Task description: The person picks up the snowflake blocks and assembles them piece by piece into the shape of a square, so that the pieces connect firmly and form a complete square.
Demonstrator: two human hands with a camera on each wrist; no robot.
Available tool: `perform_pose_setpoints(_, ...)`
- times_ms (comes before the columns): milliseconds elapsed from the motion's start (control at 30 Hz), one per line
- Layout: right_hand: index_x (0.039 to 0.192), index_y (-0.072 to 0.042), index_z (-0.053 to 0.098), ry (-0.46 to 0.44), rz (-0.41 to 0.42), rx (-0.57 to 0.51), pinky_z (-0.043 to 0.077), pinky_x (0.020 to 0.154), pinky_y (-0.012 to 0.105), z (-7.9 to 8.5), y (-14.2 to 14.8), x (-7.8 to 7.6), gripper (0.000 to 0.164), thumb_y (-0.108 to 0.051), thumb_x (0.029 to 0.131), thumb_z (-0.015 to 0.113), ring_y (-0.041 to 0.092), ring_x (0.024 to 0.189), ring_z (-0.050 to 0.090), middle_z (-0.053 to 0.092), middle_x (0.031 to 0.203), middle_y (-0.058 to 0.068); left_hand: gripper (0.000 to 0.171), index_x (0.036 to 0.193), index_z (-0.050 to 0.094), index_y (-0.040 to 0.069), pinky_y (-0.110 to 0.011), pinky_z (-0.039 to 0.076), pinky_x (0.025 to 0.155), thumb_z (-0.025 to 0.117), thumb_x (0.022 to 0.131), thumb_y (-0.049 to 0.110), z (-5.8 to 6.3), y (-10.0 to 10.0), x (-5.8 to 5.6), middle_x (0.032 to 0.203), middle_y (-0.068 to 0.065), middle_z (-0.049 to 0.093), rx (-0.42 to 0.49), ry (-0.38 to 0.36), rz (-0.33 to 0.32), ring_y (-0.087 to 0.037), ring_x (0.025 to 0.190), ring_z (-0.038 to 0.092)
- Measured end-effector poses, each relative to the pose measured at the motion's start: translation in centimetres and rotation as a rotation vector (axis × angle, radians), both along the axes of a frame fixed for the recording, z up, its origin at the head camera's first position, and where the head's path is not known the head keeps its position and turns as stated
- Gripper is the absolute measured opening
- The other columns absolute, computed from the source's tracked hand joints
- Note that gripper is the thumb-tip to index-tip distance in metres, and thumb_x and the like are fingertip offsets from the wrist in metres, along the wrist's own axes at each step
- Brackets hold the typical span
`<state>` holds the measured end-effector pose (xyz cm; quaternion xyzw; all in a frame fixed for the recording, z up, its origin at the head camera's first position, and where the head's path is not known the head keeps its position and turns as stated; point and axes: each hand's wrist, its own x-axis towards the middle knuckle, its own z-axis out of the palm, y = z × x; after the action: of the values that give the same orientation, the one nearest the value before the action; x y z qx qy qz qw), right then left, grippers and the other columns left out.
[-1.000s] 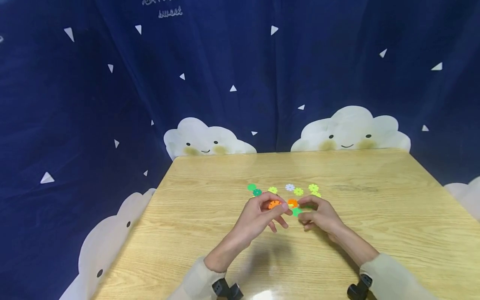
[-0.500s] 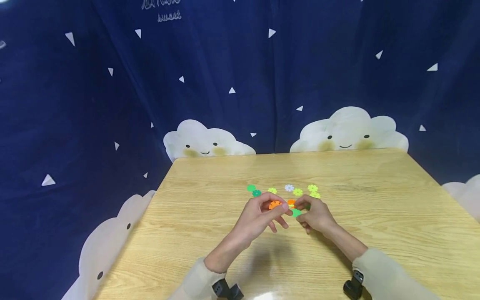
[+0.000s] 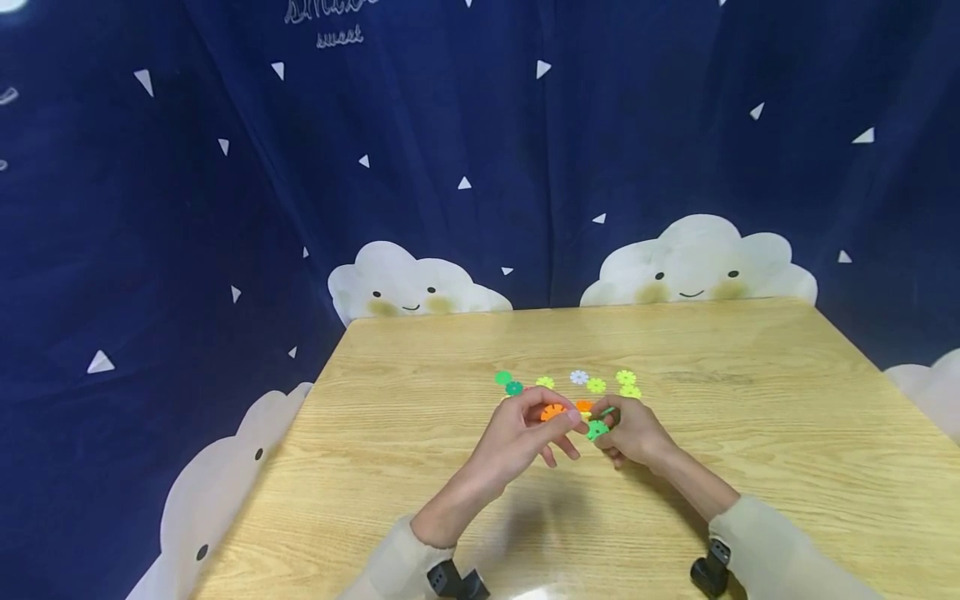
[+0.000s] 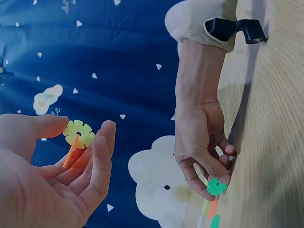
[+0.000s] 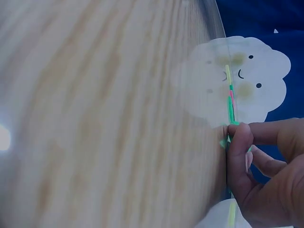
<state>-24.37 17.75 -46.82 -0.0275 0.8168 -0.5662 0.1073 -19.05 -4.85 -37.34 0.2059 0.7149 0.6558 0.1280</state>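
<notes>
My left hand (image 3: 517, 435) pinches a yellow notched flower disc (image 4: 81, 132) between thumb and fingers. An orange disc (image 3: 552, 412), seen edge-on in the left wrist view, is slotted into the yellow one. To the right, low over the table, my right hand (image 3: 636, 433) pinches a green flower disc (image 3: 597, 430) by its edge, with thumb and index finger on it. That green disc stands tilted in the head view and shows its notched face in the left wrist view. Fingers partly cover it in the right wrist view.
Behind the hands, several loose discs lie on the wooden table (image 3: 360, 467): a white one (image 3: 579, 377), yellow ones (image 3: 626, 378), green ones (image 3: 503, 377) and an orange one (image 3: 583, 406). A dark blue curtain (image 3: 420, 100) hangs beyond the table's far edge.
My right hand has shifted slightly left onto the green disc, which lay flat before and is now tilted up in its fingers. The left hand has stayed nearly still with its joined discs.
</notes>
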Motion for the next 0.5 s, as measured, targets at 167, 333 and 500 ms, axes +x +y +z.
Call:
perform_pose_setpoints(167, 0.106, 0.006, 0.069, 0.004, 0.036, 0.049, 0.05, 0.048, 0.027, 0.14, 0.14, 0.01, 0.017, 0.01, 0.09, 0.07, 0.017, 0.055, 0.052, 0.056, 0.073, 0.009, 0.021, 0.114, 0.069, 0.008, -0.025, 0.054, 0.059, 0.069, 0.101, 0.025, -0.04, -0.05, 0.0, 0.104, -0.006, 0.077, -0.005, -0.003, 0.014, -0.025, 0.077, 0.077)
perform_pose_setpoints(333, 0.102, 0.004, 0.072, -0.006, 0.056, 0.044, 0.051, 0.049, 0.026, 0.43, 0.24, 0.23, 0.013, 0.006, 0.09, 0.073, 0.016, 0.055, 0.052, 0.058, 0.071, 0.008, 0.022, 0.115, 0.069, 0.008, -0.025, 0.055, 0.059, 0.069, 0.101, 0.025, 0.03, -0.09, -0.02, 0.105, -0.004, 0.076, -0.011, -0.001, 0.018, -0.022, 0.076, 0.076)
perform_pose_setpoints(500, 0.108, 0.005, 0.071, -0.019, 0.1, -0.032, 0.051, 0.049, 0.025, 0.61, 0.6, 0.59, 0.016, -0.001, 0.093, 0.074, 0.015, 0.055, 0.049, 0.057, 0.073, 0.006, 0.024, 0.116, 0.068, 0.008, -0.026, 0.055, 0.059, 0.068, 0.102, 0.027, 0.04, -0.2, 0.0, 0.106, -0.007, 0.078, -0.006, -0.002, 0.011, -0.023, 0.077, 0.076)
